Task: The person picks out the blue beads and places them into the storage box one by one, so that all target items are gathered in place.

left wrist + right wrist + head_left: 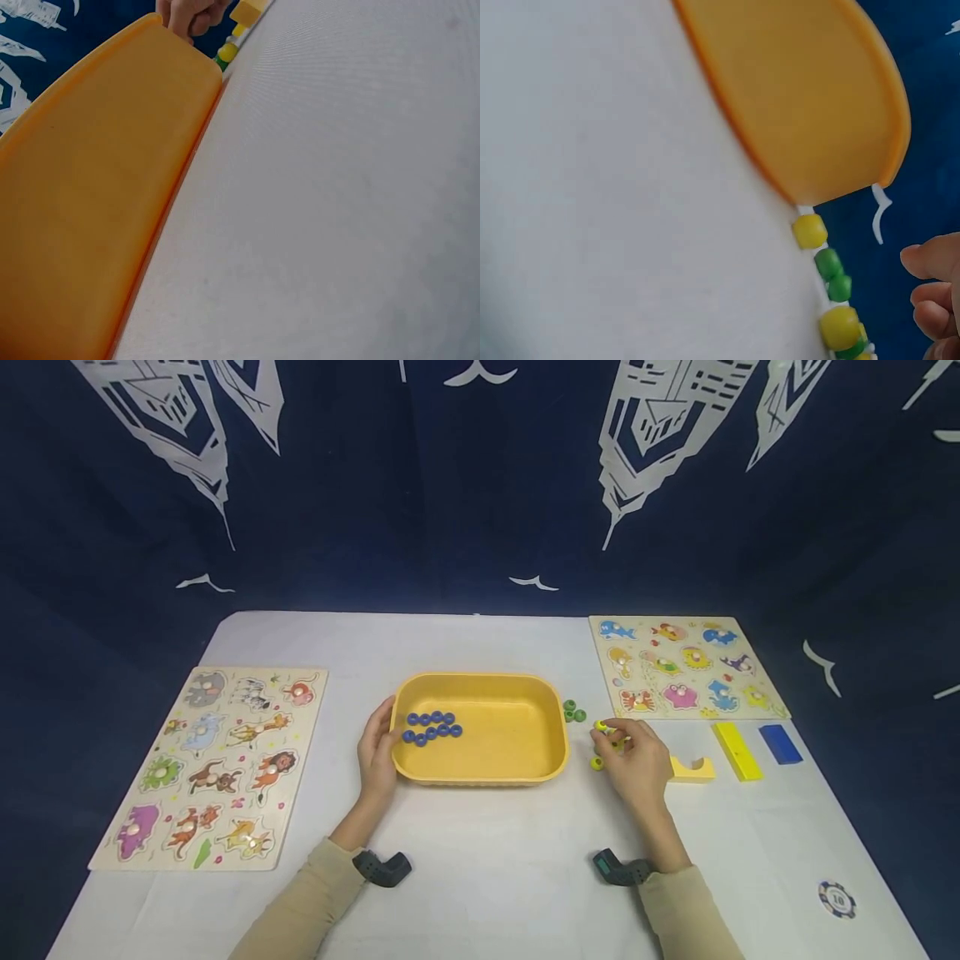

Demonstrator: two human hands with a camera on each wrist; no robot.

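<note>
A yellow plastic tray [495, 752] sits mid-table with several blue beads [431, 732] on the left of its floor. My left hand [377, 752] holds the tray's left end, thumb by the rim and fingers along the outside. Off the tray's right end, my right hand [636, 762] is raised over the table, pinching a yellow bead [600, 725] between thumb and index finger. Another yellow bead [597, 763] lies under that hand, which partly hides others. Several green beads [574, 713] lie just beside the tray. At the right wrist view's edge, the right hand's fingers [930, 259] show.
An animal puzzle board [217, 768] lies at left, a sea-creature board [678, 672] at back right. Right of the right hand are a notched yellow block [693, 771], a long yellow block [737, 752] and a blue block [780, 743]. A poker chip [837, 900] lies at front right.
</note>
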